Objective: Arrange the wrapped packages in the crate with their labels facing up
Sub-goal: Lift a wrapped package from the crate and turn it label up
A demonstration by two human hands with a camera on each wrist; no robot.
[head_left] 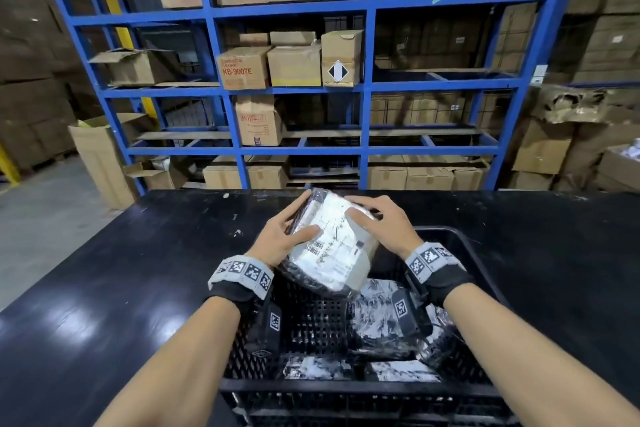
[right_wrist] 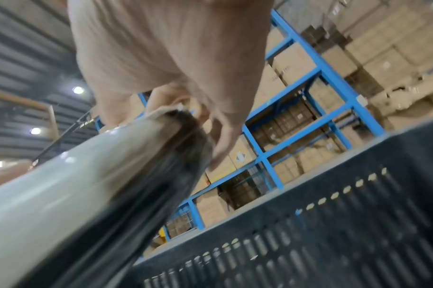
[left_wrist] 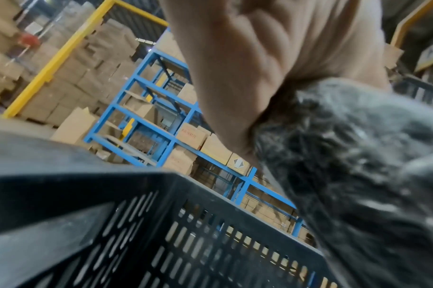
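A plastic-wrapped package [head_left: 332, 243] with a white label on top is held tilted above the far part of the black slotted crate [head_left: 464, 250]. My left hand [head_left: 284, 229] grips its left side, thumb across the label. My right hand [head_left: 377, 218] grips its right side, fingers spread over the top. In the left wrist view the palm [left_wrist: 259, 68] presses the dark wrap [left_wrist: 346, 155]; in the right wrist view the package's pale face [right_wrist: 74, 194] runs under the hand [right_wrist: 185, 58]. Other wrapped packages [head_left: 381, 315] lie in the crate, two label-up ones [head_left: 401, 371] at the near wall.
The crate stands on a black table [head_left: 121, 270]. Behind the table rises a blue shelving rack [head_left: 367, 87] stacked with cardboard boxes. An open tall carton [head_left: 100, 156] stands on the floor at left. More boxes pile at right [head_left: 571, 135].
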